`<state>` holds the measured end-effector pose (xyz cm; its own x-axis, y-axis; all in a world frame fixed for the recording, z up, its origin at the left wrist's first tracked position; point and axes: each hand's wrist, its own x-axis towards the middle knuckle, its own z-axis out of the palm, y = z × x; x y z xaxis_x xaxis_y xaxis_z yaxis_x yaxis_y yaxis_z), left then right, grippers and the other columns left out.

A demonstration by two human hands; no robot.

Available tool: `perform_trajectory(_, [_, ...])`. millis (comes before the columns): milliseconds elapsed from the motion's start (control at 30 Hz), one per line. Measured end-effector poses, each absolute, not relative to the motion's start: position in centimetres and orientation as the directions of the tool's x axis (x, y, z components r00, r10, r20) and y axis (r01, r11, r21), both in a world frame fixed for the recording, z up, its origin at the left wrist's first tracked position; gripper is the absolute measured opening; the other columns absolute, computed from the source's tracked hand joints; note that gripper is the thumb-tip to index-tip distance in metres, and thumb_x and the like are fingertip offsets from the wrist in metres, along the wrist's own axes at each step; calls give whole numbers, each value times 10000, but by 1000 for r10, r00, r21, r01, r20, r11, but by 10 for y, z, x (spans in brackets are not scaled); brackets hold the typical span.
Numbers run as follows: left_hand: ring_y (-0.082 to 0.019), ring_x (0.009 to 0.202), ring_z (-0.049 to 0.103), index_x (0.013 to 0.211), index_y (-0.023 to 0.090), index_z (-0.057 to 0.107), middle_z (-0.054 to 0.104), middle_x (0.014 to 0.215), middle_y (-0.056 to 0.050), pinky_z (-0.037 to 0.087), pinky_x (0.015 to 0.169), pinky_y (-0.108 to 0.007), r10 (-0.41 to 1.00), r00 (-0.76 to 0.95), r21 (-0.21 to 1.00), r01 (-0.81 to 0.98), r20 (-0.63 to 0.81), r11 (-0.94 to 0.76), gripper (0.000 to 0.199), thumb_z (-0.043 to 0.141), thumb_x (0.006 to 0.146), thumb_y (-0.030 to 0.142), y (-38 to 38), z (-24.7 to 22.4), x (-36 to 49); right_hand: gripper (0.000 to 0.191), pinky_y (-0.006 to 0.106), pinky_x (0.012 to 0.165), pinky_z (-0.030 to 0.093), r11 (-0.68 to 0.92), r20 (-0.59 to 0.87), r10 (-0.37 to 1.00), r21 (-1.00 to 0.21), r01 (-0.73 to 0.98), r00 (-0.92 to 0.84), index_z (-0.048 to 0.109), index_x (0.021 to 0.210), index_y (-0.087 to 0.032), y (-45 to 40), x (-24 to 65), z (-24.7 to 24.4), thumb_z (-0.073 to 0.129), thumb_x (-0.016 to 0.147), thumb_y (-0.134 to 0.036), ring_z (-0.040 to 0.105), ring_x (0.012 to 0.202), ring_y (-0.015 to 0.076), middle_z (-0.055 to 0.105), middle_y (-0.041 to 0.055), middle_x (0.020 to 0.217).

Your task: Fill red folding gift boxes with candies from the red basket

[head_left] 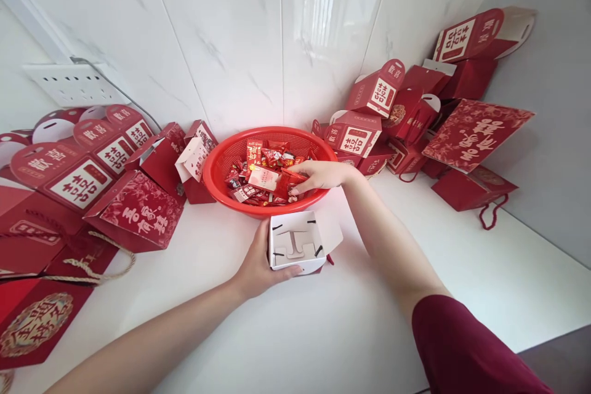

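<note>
An open gift box [295,245], white inside with its lid flap folded out to the right, sits in the grip of my left hand [263,263]. Its interior shows dark cord ends near the corners and nothing else inside. Behind it stands a red plastic basket [217,194] with wrapped candies [244,188] and small packets in it. My right hand [318,176] reaches into the basket from the right, its fingers closed on a red candy packet [287,182]. A pink-and-white packet [264,178] lies just left of those fingers.
Red gift boxes [83,188] crowd the left side, some with rope handles. More red boxes [383,95] are stacked along the wall and right corner. A socket panel [69,85] with a cable is on the tiled wall. Everything stands on a white tabletop [360,320].
</note>
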<state>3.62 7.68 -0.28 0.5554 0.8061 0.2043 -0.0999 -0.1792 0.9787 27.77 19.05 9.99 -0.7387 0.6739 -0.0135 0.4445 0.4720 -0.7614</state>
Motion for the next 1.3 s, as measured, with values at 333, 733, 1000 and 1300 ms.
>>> perform_trajectory(333, [-380,1337,481,1404,240,368,506,1420,-150,436,1081,-545,800,567,979,-74,198,-191,867,859,693,315,79,-5,33,400,267,759,486,302,-83,733,-849,433,-675,754,908,-150,194,279,90,641,866,-531,635,812,166,722,14,859])
perform_trajectory(733, [-376,1321,507,1399,248,353,521,1408,-151,461,1062,-545,793,580,982,-125,188,-141,864,852,697,316,76,0,36,316,345,608,586,48,-10,962,-977,207,-274,708,771,-164,189,261,81,728,804,-478,671,647,201,727,59,783])
perform_trajectory(1000, [-381,1323,505,1398,244,372,535,1399,-147,450,1069,-557,804,564,982,-107,186,-153,874,866,681,320,77,-2,35,369,319,570,564,196,170,979,-942,272,-117,666,735,-173,189,262,75,671,832,-528,670,646,214,674,50,654])
perform_trajectory(1300, [-379,1317,511,1396,244,377,538,1394,-154,451,1063,-567,803,566,982,-127,185,-137,871,870,680,309,76,-1,36,352,254,536,422,248,259,965,-852,462,-40,557,598,-172,185,262,77,574,844,-423,546,547,136,567,-13,565])
